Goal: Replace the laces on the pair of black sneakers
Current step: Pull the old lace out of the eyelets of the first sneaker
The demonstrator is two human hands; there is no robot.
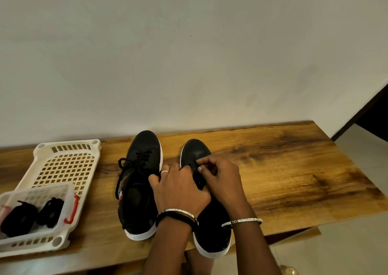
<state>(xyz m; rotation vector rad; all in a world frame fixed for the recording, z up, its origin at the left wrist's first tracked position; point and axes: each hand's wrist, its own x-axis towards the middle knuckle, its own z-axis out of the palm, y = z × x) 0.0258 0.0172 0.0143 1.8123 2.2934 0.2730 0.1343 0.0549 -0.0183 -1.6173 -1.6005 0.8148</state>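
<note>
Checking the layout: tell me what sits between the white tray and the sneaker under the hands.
In the head view, the laced black sneaker stands between them on the table.

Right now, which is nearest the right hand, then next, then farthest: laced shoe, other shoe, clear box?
1. The other shoe, right under the right hand.
2. The laced shoe, to its left.
3. The clear box, far left on the tray.

One sneaker [195,151] in hand
Left hand [180,190] grips it; right hand [220,178] pinches its lace [198,178] (black, barely visible); a laced sneaker [140,169] stands just left of both hands.
</note>
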